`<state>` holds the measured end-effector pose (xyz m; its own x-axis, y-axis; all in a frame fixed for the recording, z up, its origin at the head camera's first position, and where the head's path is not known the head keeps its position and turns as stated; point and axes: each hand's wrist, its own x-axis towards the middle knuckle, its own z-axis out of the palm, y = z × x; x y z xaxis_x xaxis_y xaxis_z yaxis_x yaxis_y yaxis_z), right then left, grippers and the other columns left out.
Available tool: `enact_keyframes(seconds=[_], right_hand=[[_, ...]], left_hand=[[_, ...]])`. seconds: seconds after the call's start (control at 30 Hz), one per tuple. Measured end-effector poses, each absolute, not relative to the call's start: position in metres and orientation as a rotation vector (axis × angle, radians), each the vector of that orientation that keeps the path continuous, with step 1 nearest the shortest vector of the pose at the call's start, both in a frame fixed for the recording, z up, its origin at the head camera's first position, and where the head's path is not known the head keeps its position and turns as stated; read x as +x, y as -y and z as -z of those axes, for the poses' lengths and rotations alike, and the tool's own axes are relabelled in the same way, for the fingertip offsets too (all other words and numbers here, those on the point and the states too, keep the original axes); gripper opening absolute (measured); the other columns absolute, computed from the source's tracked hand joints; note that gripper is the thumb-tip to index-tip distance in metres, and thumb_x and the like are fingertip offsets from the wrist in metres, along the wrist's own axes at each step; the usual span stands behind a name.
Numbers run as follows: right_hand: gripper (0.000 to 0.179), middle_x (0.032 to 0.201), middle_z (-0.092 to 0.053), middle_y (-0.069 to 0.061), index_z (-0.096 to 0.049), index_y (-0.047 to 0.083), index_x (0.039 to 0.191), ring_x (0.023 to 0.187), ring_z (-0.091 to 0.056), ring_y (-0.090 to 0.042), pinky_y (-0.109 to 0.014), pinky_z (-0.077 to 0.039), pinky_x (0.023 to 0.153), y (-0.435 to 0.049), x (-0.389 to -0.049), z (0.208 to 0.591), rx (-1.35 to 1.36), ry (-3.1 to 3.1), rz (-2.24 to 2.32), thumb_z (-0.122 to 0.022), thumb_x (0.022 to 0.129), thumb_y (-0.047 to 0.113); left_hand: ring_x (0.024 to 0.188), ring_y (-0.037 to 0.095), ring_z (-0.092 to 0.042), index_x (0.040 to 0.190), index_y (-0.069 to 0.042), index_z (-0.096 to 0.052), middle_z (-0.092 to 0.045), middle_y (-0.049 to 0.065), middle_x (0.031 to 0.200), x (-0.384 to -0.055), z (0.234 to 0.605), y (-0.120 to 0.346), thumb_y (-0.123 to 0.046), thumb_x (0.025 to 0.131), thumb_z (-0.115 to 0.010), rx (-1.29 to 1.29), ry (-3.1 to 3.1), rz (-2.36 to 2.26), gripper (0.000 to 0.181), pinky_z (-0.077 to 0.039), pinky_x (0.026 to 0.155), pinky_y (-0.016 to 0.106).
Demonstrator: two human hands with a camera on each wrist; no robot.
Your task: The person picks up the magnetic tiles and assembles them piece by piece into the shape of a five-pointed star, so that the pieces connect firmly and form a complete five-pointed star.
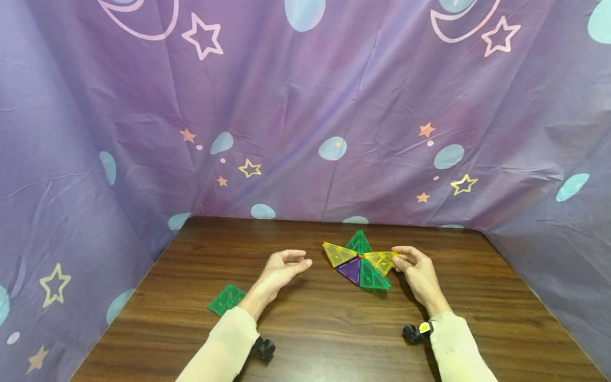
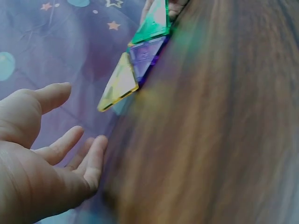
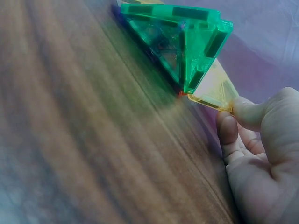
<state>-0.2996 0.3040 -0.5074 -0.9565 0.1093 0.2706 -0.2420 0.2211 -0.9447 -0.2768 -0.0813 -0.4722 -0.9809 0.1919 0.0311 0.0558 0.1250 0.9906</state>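
Note:
Several see-through triangular magnetic tiles stand joined in a fan around one shared point. My right hand (image 1: 419,273) pinches the outer corner of the yellow triangular tile (image 1: 380,261) on the fan's right, between thumb and fingertips (image 3: 229,129). Green tiles (image 1: 373,275) jut toward me at the front, beside a purple tile (image 1: 350,270). Another yellow tile (image 1: 338,254) points left, and a green one (image 1: 359,242) rises at the back. My left hand (image 1: 281,273) hovers to the left of the fan, its fingers loosely extended around nothing, apart from the tiles.
A separate green tile piece (image 1: 227,300) lies on the brown wooden table (image 1: 305,329), partly behind my left forearm. Purple cloth (image 1: 286,95) with stars and moons hangs behind the table and along both sides. Each wrist wears a small black camera (image 1: 264,348).

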Motion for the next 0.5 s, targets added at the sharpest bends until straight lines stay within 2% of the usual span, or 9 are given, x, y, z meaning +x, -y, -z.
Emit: enact_keyframes(seconds=[0.17, 0.3, 0.5], right_hand=[[0.033, 0.105, -0.078, -0.009, -0.062, -0.016, 0.138, 0.084, -0.068, -0.008, -0.022, -0.059, 0.076, -0.302, -0.301, 0.506, 0.106, 2.215, -1.804, -0.066, 0.107, -0.006], [0.034, 0.108, -0.077, -0.015, -0.062, -0.015, 0.140, 0.085, -0.069, -0.008, -0.023, -0.060, 0.077, -0.301, -0.303, 0.507, 0.104, 2.218, -1.813, -0.066, 0.108, -0.005], [0.035, 0.105, -0.076, -0.010, -0.061, -0.014, 0.142, 0.086, -0.068, -0.006, -0.022, -0.060, 0.078, -0.303, -0.302, 0.509, 0.106, 2.214, -1.817, -0.066, 0.109, -0.002]], left_hand=[[0.135, 0.041, -0.065, 0.147, -0.001, -0.068, -0.066, 0.025, 0.149, -0.265, 0.453, 0.112, -0.025, 0.100, -0.084, 0.233, -2.384, -1.953, 0.055, -0.053, 0.116, 0.058], [0.136, 0.038, -0.063, 0.149, -0.008, -0.067, -0.066, 0.023, 0.151, -0.247, 0.444, 0.146, -0.027, 0.102, -0.083, 0.180, -2.472, -1.907, 0.054, -0.051, 0.116, 0.061], [0.140, 0.043, -0.059, 0.154, -0.006, -0.063, -0.063, 0.025, 0.154, -0.217, 0.445, 0.188, -0.032, 0.102, -0.084, 0.115, -2.564, -1.829, 0.062, -0.048, 0.118, 0.066]])
